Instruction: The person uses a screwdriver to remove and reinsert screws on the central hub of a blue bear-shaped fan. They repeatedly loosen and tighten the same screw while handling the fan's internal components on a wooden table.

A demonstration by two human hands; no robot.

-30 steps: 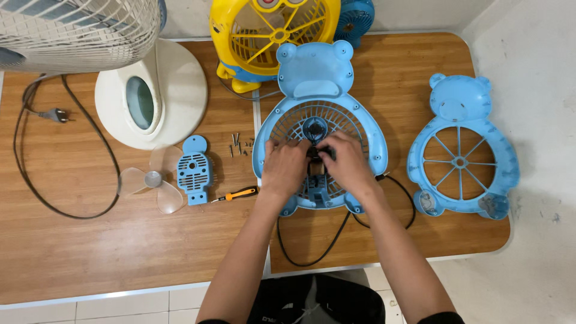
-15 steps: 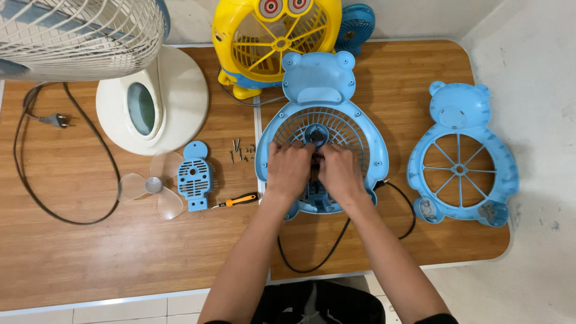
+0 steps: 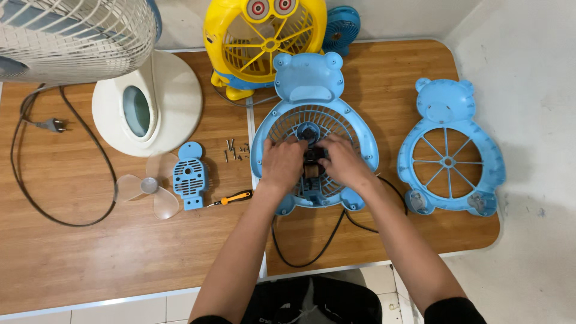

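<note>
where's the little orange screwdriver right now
In the head view the orange screwdriver lies on the wooden table, just left of the left hand, below the loose screws and beside the small blue motor cover.

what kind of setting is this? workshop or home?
Likely a small home repair bench for fans: a wooden table on tiled floor, a blue bear-shaped fan opened under both hands, loose screws, a screwdriver.
</note>
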